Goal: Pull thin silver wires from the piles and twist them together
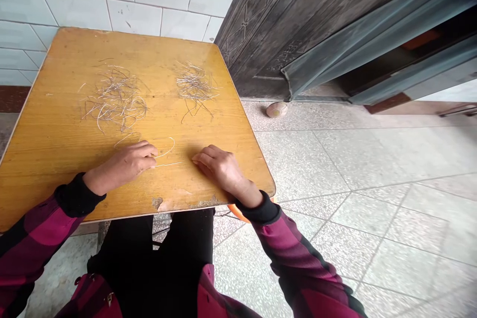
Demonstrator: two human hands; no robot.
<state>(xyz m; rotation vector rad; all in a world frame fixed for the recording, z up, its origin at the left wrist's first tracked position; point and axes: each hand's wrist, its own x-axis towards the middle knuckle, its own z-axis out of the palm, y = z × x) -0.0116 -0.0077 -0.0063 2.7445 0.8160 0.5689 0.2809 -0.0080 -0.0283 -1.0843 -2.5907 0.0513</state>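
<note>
My left hand [128, 163] rests on the yellow wooden table [55, 124], fingers curled together and pinching the ends of thin silvery wire strands [166, 155] that curve out to its right. My right hand [219, 168] lies knuckles-up near the table's front right, fingers curled under; whether it holds anything is hidden. A loose heap of wire strands [115, 99] lies beyond my left hand. A smaller, denser wire heap [194, 87] lies at the back right of the table.
The table's front edge has chipped veneer [158, 202]. A white tiled wall [112, 0] stands behind the table, a dark carved door [298, 25] to the right. A small round stone-like thing [276, 109] lies on the speckled floor by the door.
</note>
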